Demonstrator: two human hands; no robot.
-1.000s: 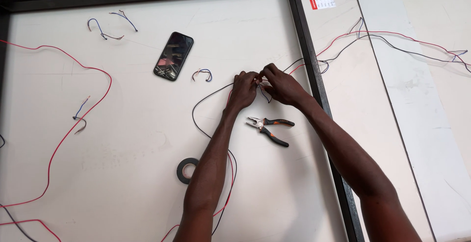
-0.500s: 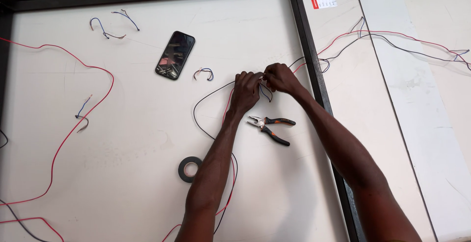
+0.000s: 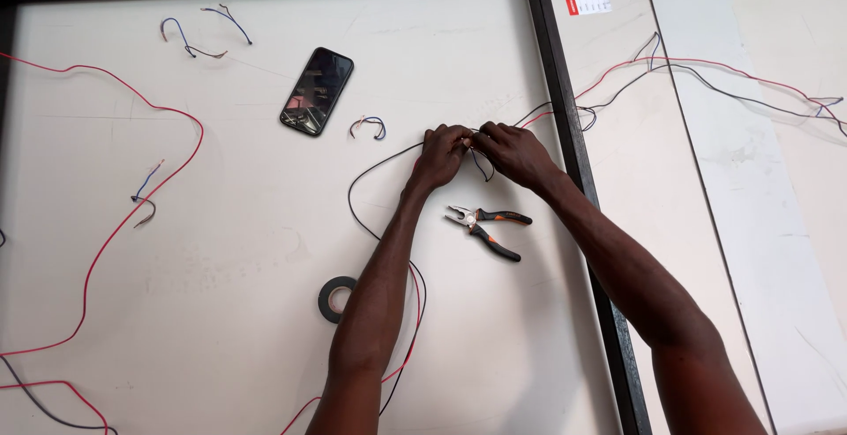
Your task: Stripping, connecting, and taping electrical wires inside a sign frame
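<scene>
**Two hands pinching wire ends together**

Your left hand (image 3: 441, 157) and right hand (image 3: 516, 153) meet mid-counter (image 3: 221, 311), fingers closed on the ends of the black wire (image 3: 353, 192) where it joins the red and black leads (image 3: 618, 73). Keep both pinches close to the joint. Pliers (image 3: 485, 228) lie just below your hands; the tape roll (image 3: 335, 298) sits nearer you.

Pale cream worktable (image 3: 221, 311) bounded by a black frame (image 3: 565, 135), lighter white panels (image 3: 759, 223) set alongside at right, evenly lit throughout.
</scene>
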